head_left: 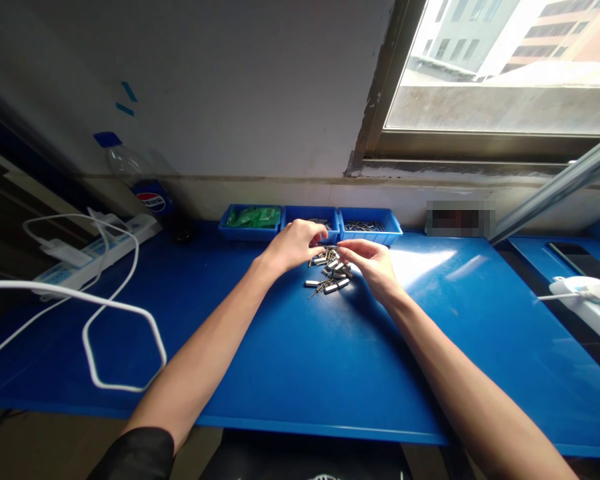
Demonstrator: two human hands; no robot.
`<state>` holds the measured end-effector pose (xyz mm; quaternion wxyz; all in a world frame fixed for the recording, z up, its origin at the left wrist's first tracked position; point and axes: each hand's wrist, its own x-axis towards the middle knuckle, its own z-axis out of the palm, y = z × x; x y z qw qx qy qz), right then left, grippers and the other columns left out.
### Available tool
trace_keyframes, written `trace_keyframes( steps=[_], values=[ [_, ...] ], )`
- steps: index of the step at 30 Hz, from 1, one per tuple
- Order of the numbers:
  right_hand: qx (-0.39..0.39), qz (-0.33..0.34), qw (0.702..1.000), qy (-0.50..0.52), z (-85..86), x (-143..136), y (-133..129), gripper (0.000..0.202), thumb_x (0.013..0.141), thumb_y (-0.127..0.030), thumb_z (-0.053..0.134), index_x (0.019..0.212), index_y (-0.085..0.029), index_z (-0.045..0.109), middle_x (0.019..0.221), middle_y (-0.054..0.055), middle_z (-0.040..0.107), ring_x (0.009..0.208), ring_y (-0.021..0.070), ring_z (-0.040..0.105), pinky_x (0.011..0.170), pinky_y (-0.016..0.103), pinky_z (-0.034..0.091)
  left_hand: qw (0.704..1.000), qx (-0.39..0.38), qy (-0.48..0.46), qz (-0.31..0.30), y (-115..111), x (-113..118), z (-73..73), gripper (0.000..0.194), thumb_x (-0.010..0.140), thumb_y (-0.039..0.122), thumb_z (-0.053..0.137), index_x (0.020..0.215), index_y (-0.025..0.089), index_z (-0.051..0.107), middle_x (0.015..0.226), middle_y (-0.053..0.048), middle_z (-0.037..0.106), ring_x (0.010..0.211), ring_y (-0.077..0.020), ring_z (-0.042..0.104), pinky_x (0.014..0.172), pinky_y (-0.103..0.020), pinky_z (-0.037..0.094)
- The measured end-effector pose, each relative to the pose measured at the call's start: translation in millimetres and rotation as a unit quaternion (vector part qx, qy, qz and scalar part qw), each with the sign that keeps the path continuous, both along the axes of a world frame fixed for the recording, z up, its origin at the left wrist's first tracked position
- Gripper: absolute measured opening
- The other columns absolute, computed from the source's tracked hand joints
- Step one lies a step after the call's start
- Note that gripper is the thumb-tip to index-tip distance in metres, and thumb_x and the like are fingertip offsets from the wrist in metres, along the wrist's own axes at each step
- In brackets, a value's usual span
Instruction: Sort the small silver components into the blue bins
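Observation:
My left hand [295, 244] hovers over the left side of a pile of small metal parts [333, 267], in front of the middle bin. Its fingers are curved, with a gap between thumb and forefinger and nothing visible in it. At the pile's right side, my right hand [373, 265] has thumb and fingertips pinched together; whatever they hold is too small to make out. Short silver-white block-shaped pieces and thin brassy pins make up the pile. Behind my hands stands a blue bin of dark thin metal pieces [364, 227]; my left hand partly hides the middle blue bin [333, 235].
A blue bin with green packets [250, 232] stands back left. Farther left are a cola bottle [150, 193], a white power strip [100, 250] and a looped white cable [125, 387] on the blue table [290, 373]. Another power strip [595, 307] lies far right, near a slanting metal pole [555, 183].

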<state>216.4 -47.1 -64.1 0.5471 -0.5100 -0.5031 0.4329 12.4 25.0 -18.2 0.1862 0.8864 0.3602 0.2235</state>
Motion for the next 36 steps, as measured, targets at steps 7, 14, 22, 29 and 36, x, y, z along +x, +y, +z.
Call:
trace_keyframes(
  steps=[7, 14, 22, 29, 36],
  values=[
    [0.072, -0.117, 0.99, 0.035, -8.9, 10.1, 7.9, 0.042, 0.078, -0.048, 0.084, 0.11, -0.021, 0.077, 0.112, 0.012, 0.079, 0.1, 0.0277, 0.077, 0.097, 0.047, 0.059, 0.984, -0.002, 0.173, 0.044, 2.4, -8.3, -7.2, 0.042, 0.081, 0.012, 0.074, 0.122, 0.023, 0.078, 0.12, -0.011, 0.078, 0.112, -0.0287, 0.073, 0.098, -0.034, 0.056],
    [0.051, -0.097, 0.993, 0.042, -8.0, 7.1, 6.3, 0.037, 0.078, -0.046, 0.083, 0.103, -0.02, 0.077, 0.106, 0.012, 0.08, 0.091, 0.0259, 0.076, 0.09, 0.045, 0.061, 0.985, -0.005, 0.167, 0.046, 1.9, -3.8, -12.1, 0.025, 0.081, 0.006, 0.066, 0.098, 0.019, 0.078, 0.099, -0.009, 0.079, 0.087, -0.0223, 0.073, 0.078, -0.027, 0.054],
    [0.026, -0.086, 0.995, 0.046, -4.0, 5.4, 4.5, 0.034, 0.075, -0.048, 0.085, 0.097, -0.023, 0.076, 0.102, 0.009, 0.08, 0.083, 0.0233, 0.074, 0.084, 0.043, 0.061, 0.984, -0.004, 0.168, 0.057, -2.6, -4.1, -7.1, 0.027, 0.079, 0.006, 0.061, 0.098, 0.022, 0.072, 0.088, -0.006, 0.076, 0.073, -0.0204, 0.068, 0.066, -0.027, 0.047],
    [0.014, -0.075, 0.997, 0.034, -3.6, 4.5, 4.4, 0.031, 0.075, -0.045, 0.084, 0.095, -0.022, 0.077, 0.093, 0.007, 0.079, 0.077, 0.0206, 0.072, 0.078, 0.039, 0.06, 0.996, -0.051, 0.066, 0.014, 5.7, -14.0, -3.8, 0.023, 0.075, 0.005, 0.062, 0.092, 0.018, 0.071, 0.077, -0.002, 0.072, 0.065, -0.0153, 0.065, 0.06, -0.022, 0.047],
    [0.008, -0.029, 0.999, 0.03, -3.2, 1.4, 1.7, 0.037, 0.075, -0.045, 0.085, 0.102, -0.022, 0.077, 0.087, 0.005, 0.079, 0.074, 0.0194, 0.071, 0.078, 0.038, 0.059, 0.997, -0.035, -0.058, -0.047, 3.3, -7.7, 7.0, 0.026, 0.075, 0.008, 0.064, 0.097, 0.015, 0.074, 0.079, -0.001, 0.074, 0.072, -0.0136, 0.069, 0.069, -0.022, 0.052]
  ],
)
